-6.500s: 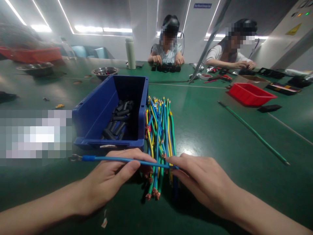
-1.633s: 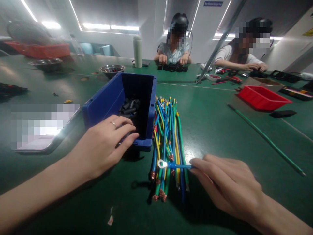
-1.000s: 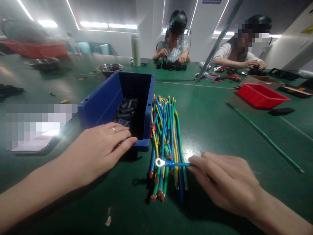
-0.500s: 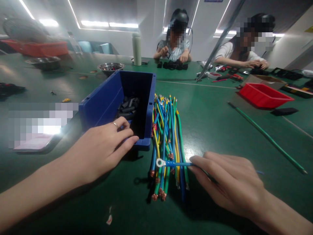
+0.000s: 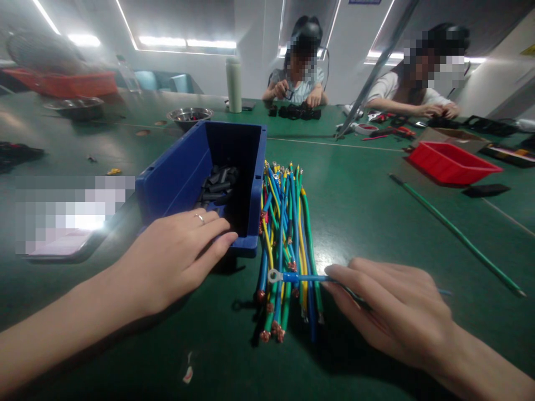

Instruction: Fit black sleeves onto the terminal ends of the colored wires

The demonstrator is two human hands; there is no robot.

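My right hand (image 5: 390,314) pinches a blue wire (image 5: 305,277) whose ring terminal points left, held just above a bundle of blue, green and yellow wires (image 5: 284,239) with bare copper ends on the green table. My left hand (image 5: 175,259) reaches over the front lip of a blue bin (image 5: 175,178), fingers curled into it. Black sleeve pieces (image 5: 215,184) lie inside the bin. What the left fingertips hold is hidden behind the bin's lip.
A long green rod (image 5: 455,236) lies at the right, with a red tray (image 5: 451,162) behind it. A steel bowl (image 5: 190,116) and a pale bottle (image 5: 234,84) stand farther back. Two people work at the table's far side.
Earlier both hands held the blue wire across the bundle. The left hand has since let go and gone into the blue bin; over the last second it shifts only slightly there.
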